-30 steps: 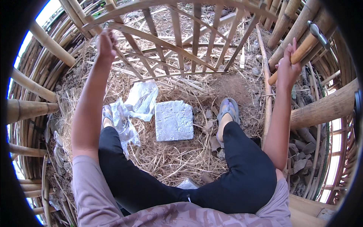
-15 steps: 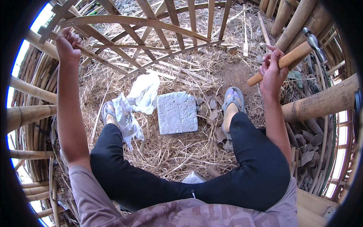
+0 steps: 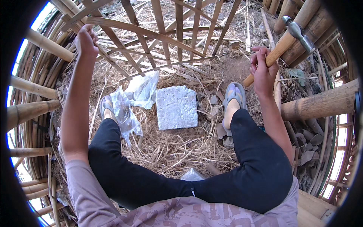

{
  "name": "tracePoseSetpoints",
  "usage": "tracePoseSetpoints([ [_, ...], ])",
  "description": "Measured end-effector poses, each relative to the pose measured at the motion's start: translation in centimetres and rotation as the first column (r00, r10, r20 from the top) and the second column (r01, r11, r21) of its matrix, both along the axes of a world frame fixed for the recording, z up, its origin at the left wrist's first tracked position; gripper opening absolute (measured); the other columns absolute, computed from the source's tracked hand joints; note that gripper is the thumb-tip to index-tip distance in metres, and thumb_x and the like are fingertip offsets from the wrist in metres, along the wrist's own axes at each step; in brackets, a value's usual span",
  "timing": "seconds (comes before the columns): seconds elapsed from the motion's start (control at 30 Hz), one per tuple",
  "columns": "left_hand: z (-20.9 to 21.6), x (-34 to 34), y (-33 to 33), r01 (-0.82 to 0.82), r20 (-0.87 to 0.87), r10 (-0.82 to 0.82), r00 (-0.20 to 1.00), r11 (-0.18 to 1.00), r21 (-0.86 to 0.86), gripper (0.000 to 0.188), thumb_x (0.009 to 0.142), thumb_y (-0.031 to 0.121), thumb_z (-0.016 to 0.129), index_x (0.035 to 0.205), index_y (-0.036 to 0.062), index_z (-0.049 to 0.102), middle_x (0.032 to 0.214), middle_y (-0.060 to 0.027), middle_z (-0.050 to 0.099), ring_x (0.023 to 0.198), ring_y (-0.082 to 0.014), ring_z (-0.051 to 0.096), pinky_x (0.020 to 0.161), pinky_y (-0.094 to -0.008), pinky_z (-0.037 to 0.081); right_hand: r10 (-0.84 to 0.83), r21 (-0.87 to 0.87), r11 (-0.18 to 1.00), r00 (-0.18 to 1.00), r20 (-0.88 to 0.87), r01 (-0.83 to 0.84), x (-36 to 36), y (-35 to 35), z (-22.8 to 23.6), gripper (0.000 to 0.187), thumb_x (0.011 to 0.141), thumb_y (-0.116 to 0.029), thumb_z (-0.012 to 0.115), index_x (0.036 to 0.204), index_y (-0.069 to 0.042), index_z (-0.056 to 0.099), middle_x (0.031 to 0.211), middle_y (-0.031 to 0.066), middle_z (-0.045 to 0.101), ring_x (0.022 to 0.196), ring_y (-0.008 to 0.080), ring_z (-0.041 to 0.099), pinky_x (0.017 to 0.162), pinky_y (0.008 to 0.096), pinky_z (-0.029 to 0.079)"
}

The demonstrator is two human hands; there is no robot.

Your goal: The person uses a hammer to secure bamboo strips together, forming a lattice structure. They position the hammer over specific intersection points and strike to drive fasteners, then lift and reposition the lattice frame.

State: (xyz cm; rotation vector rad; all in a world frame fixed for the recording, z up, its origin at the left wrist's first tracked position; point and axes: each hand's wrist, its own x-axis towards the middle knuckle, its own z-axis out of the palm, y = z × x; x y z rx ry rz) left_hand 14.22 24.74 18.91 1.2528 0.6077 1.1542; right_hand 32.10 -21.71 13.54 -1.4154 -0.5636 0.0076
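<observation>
My left hand (image 3: 86,41) is closed around the left edge of a lattice panel of split bamboo strips (image 3: 128,25), which spans the far side ahead of me. My right hand (image 3: 264,72) grips a ball-peen hammer by its wooden handle (image 3: 281,47). Its metal head (image 3: 298,34) points up and to the right, apart from the panel. Between my feet, a pale, rough square block (image 3: 177,108) lies on the straw-covered ground, touched by neither hand.
Crumpled clear plastic (image 3: 130,102) lies beside the block, by my left foot. A thick bamboo pole (image 3: 321,100) juts in from the right, above broken rubble (image 3: 308,145). More bamboo poles (image 3: 36,89) stick out on the left. A small grey-white piece (image 3: 193,174) sits near my lap.
My left hand and the lattice panel have shifted to the right. My right hand has moved a little left with the hammer, whose head is now higher and further left.
</observation>
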Motion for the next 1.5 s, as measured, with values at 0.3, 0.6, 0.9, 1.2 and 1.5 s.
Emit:
tracePoseSetpoints([
  [0.3,-3.4,-1.6,3.5,0.121,-0.034,-0.123,0.992,0.991,-0.065,0.037,0.091,0.012,0.058,0.062,0.0181,0.036,0.054,0.0039,0.029,0.047,-0.0098,0.028,0.052,-0.0281,0.029,0.038,-0.067,0.997,0.998,-0.047,-0.041,0.0,-0.1,-0.9,0.028,0.107,-0.028,0.055,0.103,-0.004,0.067,0.072,-0.0033,0.054,0.057,0.0005,0.043,0.047,0.018,0.031],
  [0.6,-6.2,-4.4,4.9,0.151,-0.052,-0.153,0.987,0.988,-0.039,0.031,0.09,0.006,0.046,0.062,0.0151,0.036,0.054,0.0017,0.03,0.047,-0.0128,0.03,0.056,-0.0313,0.033,0.051,-0.083,0.995,0.994,-0.1,-0.059,-0.3,0.8,-0.9,0.027,0.107,-0.029,0.055,0.104,-0.004,0.066,0.072,-0.0029,0.053,0.056,0.0009,0.043,0.047,0.0182,0.031],
  [0.9,-8.0,-5.9,6.3,0.162,-0.028,-0.167,0.986,0.978,-0.132,0.028,0.091,0.007,0.046,0.065,0.014,0.037,0.056,0.001,0.03,0.049,-0.0131,0.031,0.055,-0.0308,0.033,0.067,-0.11,0.991,0.993,-0.092,-0.077,-0.4,1.2,-1.2,0.026,0.107,-0.028,0.055,0.105,-0.004,0.066,0.071,-0.003,0.053,0.055,0.0009,0.043,0.045,0.0184,0.03],
  [1.2,-8.2,-5.8,6.6,0.155,-0.025,-0.162,0.987,0.974,-0.165,0.028,0.091,0.01,0.051,0.068,0.0134,0.037,0.057,0.0011,0.031,0.05,-0.0122,0.029,0.055,-0.0299,0.032,0.07,-0.143,0.986,0.994,-0.087,-0.082,-0.4,1.3,-1.5,0.026,0.107,-0.028,0.054,0.104,-0.005,0.066,0.072,-0.0029,0.054,0.054,0.0008,0.043,0.046,0.018,0.032],
  [1.5,-8.3,-5.9,7.0,0.175,-0.051,-0.184,0.982,0.973,-0.153,0.031,0.091,0.011,0.053,0.065,0.0141,0.036,0.056,0.0007,0.031,0.049,-0.0125,0.031,0.055,-0.0299,0.032,0.071,-0.139,0.987,0.992,-0.1,-0.085,-0.3,1.2,-1.6,0.027,0.107,-0.029,0.054,0.104,-0.004,0.066,0.072,-0.0025,0.054,0.054,0.0007,0.043,0.046,0.0179,0.031],
])
